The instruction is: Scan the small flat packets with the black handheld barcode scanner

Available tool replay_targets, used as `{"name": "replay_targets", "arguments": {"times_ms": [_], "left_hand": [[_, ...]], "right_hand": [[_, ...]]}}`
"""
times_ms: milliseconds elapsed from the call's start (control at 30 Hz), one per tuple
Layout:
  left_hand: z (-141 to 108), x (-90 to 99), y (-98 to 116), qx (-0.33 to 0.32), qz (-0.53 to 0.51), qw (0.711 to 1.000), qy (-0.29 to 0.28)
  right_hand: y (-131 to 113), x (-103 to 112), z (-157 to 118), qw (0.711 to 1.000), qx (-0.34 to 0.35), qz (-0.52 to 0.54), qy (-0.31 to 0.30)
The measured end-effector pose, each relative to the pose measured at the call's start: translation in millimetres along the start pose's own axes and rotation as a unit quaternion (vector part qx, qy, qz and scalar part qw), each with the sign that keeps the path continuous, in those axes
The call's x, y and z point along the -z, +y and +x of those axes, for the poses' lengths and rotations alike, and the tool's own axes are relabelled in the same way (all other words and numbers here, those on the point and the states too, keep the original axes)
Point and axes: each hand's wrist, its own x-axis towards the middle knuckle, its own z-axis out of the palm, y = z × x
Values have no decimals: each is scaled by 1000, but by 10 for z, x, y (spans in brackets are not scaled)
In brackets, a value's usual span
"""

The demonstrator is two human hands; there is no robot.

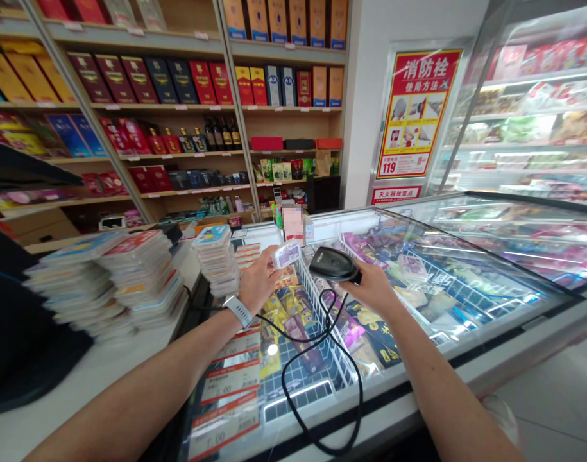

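My left hand (260, 277), with a watch (238, 311) on its wrist, is closed on a small clear pack (287, 255) with a purple print. Held in my right hand (370, 287) is a black barcode scanner (332, 264), its head turned toward the pack, a short gap between them. The scanner's black cable (284, 378) loops down over the freezer's glass lid. To the left of my left hand rises a stack of flat clear packs (217, 260). Another purple pack (412, 266) lies on the glass right of the scanner.
More tall stacks of flat packs (142, 276) stand on the white counter (129, 366) at left. Beneath the glass, the chest freezer (466, 340) holds ice creams in wire baskets. Price labels (230, 382) line its left side. Shelves of boxes (180, 80) fill the back wall.
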Motion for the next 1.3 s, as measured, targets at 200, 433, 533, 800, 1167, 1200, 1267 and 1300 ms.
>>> {"name": "replay_targets", "arguments": {"times_ms": [200, 433, 533, 800, 1167, 1200, 1267, 1300], "left_hand": [[-1, 25, 24, -17, -9, 999, 33], [21, 26, -11, -14, -18, 997, 79], [25, 31, -18, -10, -15, 996, 89], [30, 70, 24, -18, -1, 994, 112], [29, 79, 18, -6, 0, 994, 112], [31, 79, 18, -3, -1, 994, 109], [34, 80, 20, 1, -5, 994, 106], [36, 81, 21, 2, -7, 994, 107]], "right_hand": [[-7, -4, 2, 1000, -7, 1, 2], [-4, -3, -3, 1000, 5, 8, 13], [-7, 1, -2, 1000, 5, 10, 18], [-1, 8, 4, 1000, -4, 10, 20], [11, -3, 2, 1000, -13, 11, 18], [8, -2, 2, 1000, -13, 13, 18], [2, 0, 1, 1000, -14, 15, 18], [0, 1, 0, 1000, -15, 15, 19]]}}
